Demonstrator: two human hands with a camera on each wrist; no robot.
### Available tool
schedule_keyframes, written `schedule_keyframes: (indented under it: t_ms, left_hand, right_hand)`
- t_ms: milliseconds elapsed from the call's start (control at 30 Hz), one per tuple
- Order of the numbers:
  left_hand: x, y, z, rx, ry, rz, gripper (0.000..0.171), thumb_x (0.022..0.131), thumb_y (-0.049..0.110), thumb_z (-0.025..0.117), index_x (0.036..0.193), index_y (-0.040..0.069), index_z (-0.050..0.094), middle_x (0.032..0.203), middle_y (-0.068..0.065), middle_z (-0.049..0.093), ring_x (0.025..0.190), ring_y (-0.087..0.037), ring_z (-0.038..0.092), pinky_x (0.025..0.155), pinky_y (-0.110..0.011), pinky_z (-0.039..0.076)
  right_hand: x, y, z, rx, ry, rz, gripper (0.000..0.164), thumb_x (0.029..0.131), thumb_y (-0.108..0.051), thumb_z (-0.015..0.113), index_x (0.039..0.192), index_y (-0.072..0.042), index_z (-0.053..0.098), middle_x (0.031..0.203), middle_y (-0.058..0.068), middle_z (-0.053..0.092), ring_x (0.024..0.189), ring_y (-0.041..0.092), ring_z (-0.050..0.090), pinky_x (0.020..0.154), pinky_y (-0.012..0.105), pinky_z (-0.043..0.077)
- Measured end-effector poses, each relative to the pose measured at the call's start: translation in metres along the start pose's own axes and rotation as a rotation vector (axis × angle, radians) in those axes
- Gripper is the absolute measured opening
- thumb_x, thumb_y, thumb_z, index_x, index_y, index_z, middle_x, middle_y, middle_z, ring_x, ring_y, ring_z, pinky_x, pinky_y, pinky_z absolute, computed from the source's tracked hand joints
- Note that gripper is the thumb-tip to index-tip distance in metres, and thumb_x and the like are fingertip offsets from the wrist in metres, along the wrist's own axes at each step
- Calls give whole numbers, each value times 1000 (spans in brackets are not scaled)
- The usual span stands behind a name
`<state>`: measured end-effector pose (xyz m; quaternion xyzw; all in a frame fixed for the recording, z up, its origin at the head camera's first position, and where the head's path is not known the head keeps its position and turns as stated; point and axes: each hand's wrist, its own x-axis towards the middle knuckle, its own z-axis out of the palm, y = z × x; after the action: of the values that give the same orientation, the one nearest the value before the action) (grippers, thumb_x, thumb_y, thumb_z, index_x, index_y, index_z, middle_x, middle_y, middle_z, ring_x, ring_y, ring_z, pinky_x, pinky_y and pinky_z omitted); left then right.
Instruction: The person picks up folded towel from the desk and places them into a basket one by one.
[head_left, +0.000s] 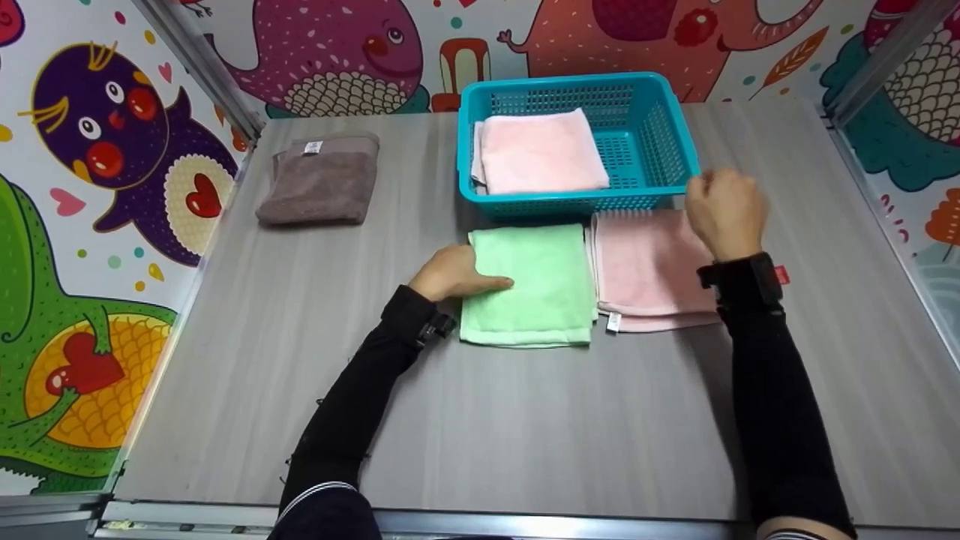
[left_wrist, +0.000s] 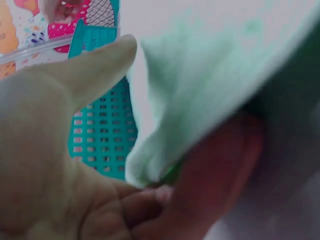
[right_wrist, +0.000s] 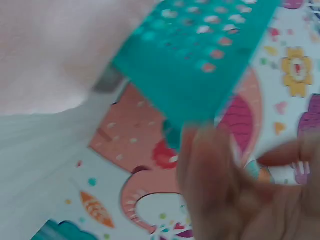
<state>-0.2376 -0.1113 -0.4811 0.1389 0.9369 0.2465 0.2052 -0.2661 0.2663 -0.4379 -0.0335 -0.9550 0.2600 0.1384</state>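
A folded light green towel (head_left: 532,281) lies in front of the basket, and my left hand (head_left: 454,274) grips its left edge. In the left wrist view the thumb is on top of the towel and the other fingers (left_wrist: 220,170) go beneath. My right hand (head_left: 727,210) is by the front right corner of the teal plastic basket (head_left: 540,198), above a folded pink towel (head_left: 645,262). The right wrist view shows its fingers (right_wrist: 205,170) bent near that corner with the thumb apart; contact is unclear. Another folded pink towel (head_left: 540,154) lies inside the basket.
A folded brown towel (head_left: 322,184) sits at the back left of the grey table (head_left: 525,427). Panels with cartoon animals (head_left: 330,52) close off the back and both sides. A metal rail (head_left: 570,523) runs along the front edge.
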Motion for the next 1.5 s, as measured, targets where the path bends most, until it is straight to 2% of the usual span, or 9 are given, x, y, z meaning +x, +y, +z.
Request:
schedule_keyframes:
  t_ms: [200, 300, 567, 800, 933, 1100, 1167, 1367, 1500]
  left_hand:
    - [1, -5, -4, 8, -24, 7, 60, 88, 61, 72, 65, 19, 36, 64, 6, 30, 57, -14, 36, 58, -29, 31]
    - [2, -6, -1, 10, -29, 10, 61, 88, 61, 73, 64, 19, 35, 63, 6, 29, 56, -13, 34, 57, -29, 29]
    - [3, -3, 1, 1, -32, 32, 58, 90, 55, 74, 65, 19, 37, 62, 6, 29, 56, -12, 33, 57, -29, 29]
    - [5, 0, 5, -25, -49, 32, 51, 89, 53, 76, 72, 17, 44, 67, 5, 37, 58, -13, 41, 58, -29, 36]
    - [8, 0, 8, -36, -46, 53, 47, 91, 50, 75, 76, 16, 46, 69, 5, 40, 60, -14, 44, 60, -28, 38]
    - [12, -1, 9, -64, -52, 74, 44, 94, 46, 73, 79, 15, 48, 71, 4, 42, 62, -14, 45, 62, -28, 39]
    - [12, -1, 8, -77, -61, 81, 42, 95, 45, 73, 80, 14, 48, 72, 4, 43, 63, -14, 46, 62, -28, 40]
    - [12, -3, 7, -103, -76, 125, 39, 97, 40, 70, 83, 13, 47, 77, 2, 44, 68, -15, 48, 65, -28, 40]
    - [13, -4, 5, -122, -103, 170, 36, 100, 37, 68, 85, 14, 45, 81, 3, 41, 73, -15, 46, 68, -28, 39]
  right_hand:
    - [-17, -17, 27, 202, -555, -165, 29, 106, -20, 55, 124, 0, 67, 99, 19, 71, 76, 27, 69, 61, 32, 58]
    - [-27, -28, 51, 202, -658, -242, 30, 104, -22, 59, 124, -1, 67, 102, 17, 73, 83, 27, 70, 68, 37, 59]
    - [-46, -57, 73, 66, -667, -345, 60, 97, -33, 71, 136, 8, 53, 96, 20, 68, 88, 30, 64, 83, 50, 56]
    - [-57, -68, 80, -25, -727, -365, 88, 95, -37, 74, 158, 6, 30, 143, 32, 55, 126, 39, 60, 108, 54, 48]
    - [-60, -69, 83, -66, -652, -379, 87, 96, -39, 73, 161, 1, 30, 147, 39, 48, 123, 47, 61, 104, 58, 50]
    - [-60, -67, 82, -60, -602, -307, 83, 95, -43, 73, 164, -20, 33, 149, 45, 38, 103, 48, 66, 90, 58, 55]
    - [-59, -66, 83, -65, -609, -318, 82, 95, -43, 73, 164, -24, 32, 144, 42, 47, 96, 42, 65, 84, 56, 55]
    - [-56, -67, 88, -58, -640, -402, 85, 96, -31, 73, 165, -15, 26, 111, 25, 71, 90, 34, 65, 81, 53, 54]
    - [-56, -68, 85, -60, -643, -458, 82, 98, -24, 72, 163, -7, 27, 124, 26, 69, 101, 37, 69, 90, 54, 54]
